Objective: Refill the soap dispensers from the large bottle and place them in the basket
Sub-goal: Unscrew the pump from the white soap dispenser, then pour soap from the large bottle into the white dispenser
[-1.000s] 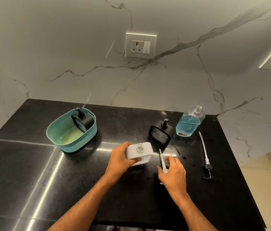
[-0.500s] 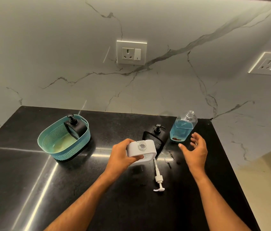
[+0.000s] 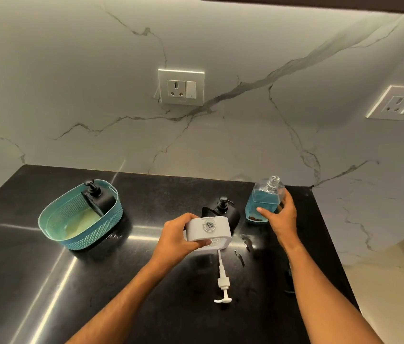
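On the black countertop (image 3: 34, 281): refill setup.
Our left hand (image 3: 176, 240) grips the uncapped white dispenser (image 3: 207, 232); our right hand (image 3: 280, 216) clasps the open blue-soap bottle (image 3: 261, 202). A black dispenser (image 3: 98, 198) stands inside the teal basket (image 3: 57, 219).

I'm at a home kitchen counter: black stone countertop (image 3: 34, 281) under my hands, veined marble backsplash (image 3: 245, 132) with socket (image 3: 181, 87) beyond my fingers

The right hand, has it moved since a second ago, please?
Yes. The right hand left the white pump on the counter and went back-right to the large bottle.
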### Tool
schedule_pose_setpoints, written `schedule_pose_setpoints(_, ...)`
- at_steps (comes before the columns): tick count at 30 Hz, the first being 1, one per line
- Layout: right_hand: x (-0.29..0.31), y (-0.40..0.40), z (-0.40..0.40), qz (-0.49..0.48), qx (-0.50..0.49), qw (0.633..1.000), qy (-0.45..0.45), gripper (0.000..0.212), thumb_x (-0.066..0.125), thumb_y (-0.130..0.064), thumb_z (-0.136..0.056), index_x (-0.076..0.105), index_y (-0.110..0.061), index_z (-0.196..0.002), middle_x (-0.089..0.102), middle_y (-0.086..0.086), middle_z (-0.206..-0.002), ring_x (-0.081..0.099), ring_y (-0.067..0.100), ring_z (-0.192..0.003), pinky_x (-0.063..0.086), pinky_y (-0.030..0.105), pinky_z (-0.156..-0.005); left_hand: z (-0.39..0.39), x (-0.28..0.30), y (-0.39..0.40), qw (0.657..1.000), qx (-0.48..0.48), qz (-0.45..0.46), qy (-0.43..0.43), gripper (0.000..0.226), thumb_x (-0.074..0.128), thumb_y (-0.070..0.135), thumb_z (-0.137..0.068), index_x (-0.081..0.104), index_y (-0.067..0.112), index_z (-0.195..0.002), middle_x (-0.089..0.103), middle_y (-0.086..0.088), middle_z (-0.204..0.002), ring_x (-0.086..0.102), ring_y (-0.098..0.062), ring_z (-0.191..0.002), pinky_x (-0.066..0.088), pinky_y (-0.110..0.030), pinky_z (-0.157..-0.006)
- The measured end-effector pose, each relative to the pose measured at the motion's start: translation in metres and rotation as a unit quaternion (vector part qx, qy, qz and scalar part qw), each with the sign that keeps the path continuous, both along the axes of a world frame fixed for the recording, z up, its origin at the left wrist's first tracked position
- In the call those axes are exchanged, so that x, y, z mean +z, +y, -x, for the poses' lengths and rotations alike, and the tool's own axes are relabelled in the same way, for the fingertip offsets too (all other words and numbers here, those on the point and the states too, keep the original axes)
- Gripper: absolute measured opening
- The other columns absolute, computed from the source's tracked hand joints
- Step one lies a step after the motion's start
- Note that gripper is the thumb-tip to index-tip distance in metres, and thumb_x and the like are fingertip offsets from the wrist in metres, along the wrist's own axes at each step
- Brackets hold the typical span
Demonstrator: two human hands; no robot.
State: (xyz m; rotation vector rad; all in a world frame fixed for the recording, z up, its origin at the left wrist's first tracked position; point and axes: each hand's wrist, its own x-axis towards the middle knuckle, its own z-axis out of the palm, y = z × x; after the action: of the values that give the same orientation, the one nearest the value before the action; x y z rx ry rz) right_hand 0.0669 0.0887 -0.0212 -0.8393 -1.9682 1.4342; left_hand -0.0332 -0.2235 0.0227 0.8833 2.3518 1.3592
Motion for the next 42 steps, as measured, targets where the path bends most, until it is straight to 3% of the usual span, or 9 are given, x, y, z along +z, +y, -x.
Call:
schedule_pose_setpoints(4, -0.002, 0.006, 0.008, 0.017, 0.012, 1.0, 0.005, 0.08, 0.089, 0.001, -0.071, 0.05, -0.021, -0.138, 0.062, -0.001, -0.129, 0.065, 0.009, -0.115, 0.058, 0.028, -0.094, 0.001, -0.003, 0.006, 1.0, 0.002, 0.006, -0.001, 0.047, 0.094, 0.034, -0.071, 0.063, 0.036, -0.107, 0.069, 0.023, -0.109, 0.062, 0.006, -0.107, 0.061, -0.03, -0.086)
schedule_pose_setpoints(10, -0.01, 0.024, 0.014, 0.033, 0.036, 0.999, -0.021, 0.08, 0.092, -0.005, -0.067, 0.056, -0.019, -0.137, 0.067, 0.001, -0.126, 0.067, 0.017, -0.115, 0.06, 0.034, -0.092, 0.0, -0.008, 0.019, 1.0, 0.011, 0.012, 0.003, 0.049, 0.094, 0.036, -0.072, 0.064, 0.032, -0.111, 0.069, 0.02, -0.112, 0.064, 0.001, -0.109, 0.061, -0.031, -0.087)
schedule_pose_setpoints(12, -0.013, 0.029, 0.013, 0.036, 0.039, 0.998, -0.031, 0.074, 0.096, -0.011, -0.063, 0.062, -0.02, -0.127, 0.071, 0.001, -0.12, 0.07, 0.017, -0.111, 0.061, 0.044, -0.092, -0.001, -0.008, 0.023, 1.0, 0.012, 0.013, 0.005, 0.049, 0.093, 0.037, -0.072, 0.065, 0.032, -0.111, 0.069, 0.02, -0.112, 0.064, 0.001, -0.108, 0.061, -0.031, -0.087)
schedule_pose_setpoints(15, -0.016, 0.031, 0.011, 0.027, 0.043, 0.998, -0.026, 0.073, 0.101, -0.031, -0.053, 0.067, -0.026, -0.117, 0.071, 0.001, -0.118, 0.071, 0.017, -0.108, 0.062, 0.049, -0.088, -0.003, -0.008, 0.028, 1.0, 0.014, 0.013, 0.006, 0.049, 0.093, 0.037, -0.072, 0.064, 0.033, -0.111, 0.069, 0.02, -0.112, 0.064, 0.0, -0.11, 0.062, -0.033, -0.088)
schedule_pose_setpoints(21, -0.013, 0.01, 0.004, 0.015, 0.025, 1.0, 0.01, 0.06, 0.096, -0.018, -0.065, 0.067, -0.025, -0.118, 0.073, -0.004, -0.117, 0.071, 0.012, -0.109, 0.062, 0.047, -0.088, -0.008, -0.007, 0.028, 1.0, 0.02, 0.006, 0.009, 0.048, 0.093, 0.036, -0.072, 0.065, 0.031, -0.11, 0.069, 0.023, -0.111, 0.063, 0.005, -0.109, 0.061, -0.03, -0.087)
schedule_pose_setpoints(26, -0.009, -0.008, -0.005, -0.014, -0.017, 1.0, 0.021, 0.058, 0.096, -0.019, -0.064, 0.069, -0.023, -0.116, 0.074, -0.008, -0.113, 0.071, 0.008, -0.105, 0.063, 0.044, -0.085, -0.013, -0.005, 0.021, 0.999, 0.031, -0.013, 0.024, 0.048, 0.095, 0.035, -0.07, 0.069, 0.025, -0.108, 0.072, 0.019, -0.106, 0.065, 0.001, -0.105, 0.059, -0.024, -0.082)
schedule_pose_setpoints(35, 0.021, -0.058, -0.038, -0.059, -0.108, 0.989, 0.086, 0.058, 0.096, -0.025, -0.066, 0.071, -0.017, -0.118, 0.074, -0.007, -0.111, 0.072, 0.012, -0.103, 0.063, 0.043, -0.084, -0.025, 0.003, -0.005, 0.997, 0.047, -0.053, 0.034, 0.045, 0.095, 0.037, -0.07, 0.069, 0.028, -0.107, 0.073, 0.02, -0.105, 0.067, -0.002, -0.102, 0.059, -0.029, -0.076)
schedule_pose_setpoints(42, 0.047, -0.113, -0.06, -0.133, -0.118, 0.976, 0.122, 0.054, 0.093, -0.028, -0.068, 0.07, -0.019, -0.115, 0.072, -0.007, -0.111, 0.071, 0.011, -0.103, 0.063, 0.032, -0.079, -0.046, 0.007, -0.019, 0.987, 0.121, -0.091, 0.059, 0.045, 0.092, 0.041, -0.073, 0.058, 0.031, -0.1, 0.066, 0.016, -0.099, 0.065, -0.006, -0.093, 0.057, -0.033, -0.069)
